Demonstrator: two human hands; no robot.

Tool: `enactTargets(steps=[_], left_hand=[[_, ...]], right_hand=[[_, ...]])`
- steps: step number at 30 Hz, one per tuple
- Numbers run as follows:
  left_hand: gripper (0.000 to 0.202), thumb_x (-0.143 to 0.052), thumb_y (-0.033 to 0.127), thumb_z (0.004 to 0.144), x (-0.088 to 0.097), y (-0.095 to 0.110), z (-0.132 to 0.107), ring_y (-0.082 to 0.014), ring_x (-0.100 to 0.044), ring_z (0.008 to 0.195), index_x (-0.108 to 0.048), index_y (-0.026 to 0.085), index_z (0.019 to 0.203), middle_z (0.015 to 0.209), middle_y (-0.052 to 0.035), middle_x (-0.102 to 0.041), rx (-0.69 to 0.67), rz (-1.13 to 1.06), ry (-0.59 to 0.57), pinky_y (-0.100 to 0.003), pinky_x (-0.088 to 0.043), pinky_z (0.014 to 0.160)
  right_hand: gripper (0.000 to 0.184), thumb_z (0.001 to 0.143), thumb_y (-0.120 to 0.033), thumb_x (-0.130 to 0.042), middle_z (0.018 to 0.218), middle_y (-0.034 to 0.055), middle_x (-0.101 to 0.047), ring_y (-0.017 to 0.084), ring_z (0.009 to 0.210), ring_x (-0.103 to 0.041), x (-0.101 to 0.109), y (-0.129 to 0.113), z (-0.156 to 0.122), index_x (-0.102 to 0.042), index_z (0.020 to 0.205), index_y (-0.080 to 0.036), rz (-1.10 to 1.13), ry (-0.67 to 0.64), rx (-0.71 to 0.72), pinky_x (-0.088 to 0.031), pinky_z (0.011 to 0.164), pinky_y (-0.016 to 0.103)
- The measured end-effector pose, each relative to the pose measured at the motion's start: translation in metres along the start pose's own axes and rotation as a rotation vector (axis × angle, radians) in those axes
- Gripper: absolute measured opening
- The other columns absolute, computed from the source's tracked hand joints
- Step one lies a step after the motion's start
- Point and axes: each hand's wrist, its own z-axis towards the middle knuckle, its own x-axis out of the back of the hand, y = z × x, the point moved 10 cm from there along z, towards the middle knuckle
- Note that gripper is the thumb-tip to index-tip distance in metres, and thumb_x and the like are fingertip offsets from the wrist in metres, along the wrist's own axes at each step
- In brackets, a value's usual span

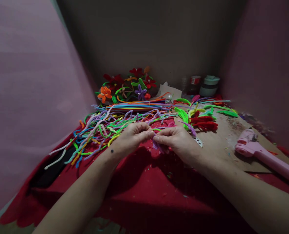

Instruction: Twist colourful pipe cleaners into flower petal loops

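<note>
Two hands meet at the middle of the counter, fingertips almost touching. The left hand (134, 134) is curled shut, thumb and forefinger pinching one end of a short purple pipe cleaner (157, 145). The right hand (177, 139) is closed in the same pinch on its other side. The purple pipe cleaner sits between and just under the fingertips, a little above the red cloth (144, 185) that covers the near part of the counter. How it is bent there is hidden by the fingers.

Just beyond the left hand, and spreading away to the left, lies a loose tangle of pipe cleaners (100, 128) in purple, green, blue, orange, yellow and white, some ends trailing toward the near left. Behind the tangle a bundle of straight pipe cleaners (137, 106) lies across the counter. Farther still, against the back wall, stands a cluster of pipe-cleaner flowers (131, 86) in red, orange and purple with green leaves.

Right of the hands a cardboard sheet (232, 149) lies on the cloth. At its far end are green leaf shapes (183, 114) and red petal shapes (204, 124), touching one another. A pink tool (263, 155) lies on the near right of the cardboard, well apart from the hands. In the far right corner stand a lidded jar (209, 85) and, just left of it, a red-labelled container (195, 83).
</note>
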Motion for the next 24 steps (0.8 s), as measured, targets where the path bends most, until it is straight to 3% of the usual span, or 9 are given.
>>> enactTargets(steps=[3,8,12,15,24], left_hand=[[0.019,-0.056,0.030,0.075,0.001,0.001,0.000,-0.0072,-0.043,0.055,-0.057,0.012,0.068,0.060,0.0023,-0.052,-0.004,-0.031,0.025,-0.019,-0.034,0.053],[0.021,-0.055,0.033,0.076,0.003,0.000,0.000,-0.0091,-0.049,0.063,-0.062,0.013,0.078,0.070,-0.0004,-0.058,-0.019,-0.080,-0.003,-0.021,-0.039,0.060],[0.019,-0.060,0.031,0.071,-0.008,-0.008,0.001,-0.0086,-0.049,0.056,-0.059,0.012,0.072,0.063,0.0006,-0.056,0.054,-0.115,-0.081,-0.022,-0.041,0.056],[0.015,-0.058,0.026,0.071,-0.017,-0.014,0.002,-0.0082,-0.049,0.049,-0.057,0.012,0.068,0.058,0.0006,-0.055,0.117,-0.097,-0.118,-0.022,-0.041,0.050],[0.005,-0.049,0.011,0.064,-0.021,-0.013,0.003,-0.0075,-0.049,0.045,-0.049,0.015,0.061,0.050,0.0042,-0.050,0.094,-0.052,-0.089,-0.020,-0.039,0.047]], right_hand=[[0.022,0.070,-0.025,-0.059,0.043,-0.0031,-0.049,0.008,0.041,-0.041,-0.005,0.004,0.001,-0.055,0.051,-0.015,0.130,-0.054,-0.056,-0.031,0.045,0.024],[0.022,0.067,-0.028,-0.064,0.045,-0.0039,-0.048,0.006,0.040,-0.039,0.006,0.004,0.004,-0.054,0.052,-0.015,0.226,0.061,-0.029,-0.030,0.043,0.022],[0.017,0.067,-0.029,-0.065,0.046,-0.0038,-0.051,0.006,0.041,-0.040,0.016,0.010,0.004,-0.058,0.059,-0.015,0.220,0.175,-0.021,-0.030,0.042,0.022],[0.017,0.067,-0.030,-0.064,0.046,-0.0036,-0.051,0.007,0.039,-0.041,0.015,0.016,0.006,-0.060,0.060,-0.015,0.234,0.181,-0.029,-0.031,0.040,0.022],[0.014,0.069,-0.023,-0.060,0.045,-0.0048,-0.050,0.008,0.036,-0.044,0.012,0.021,0.005,-0.054,0.058,-0.017,0.245,0.204,-0.041,-0.033,0.038,0.022]])
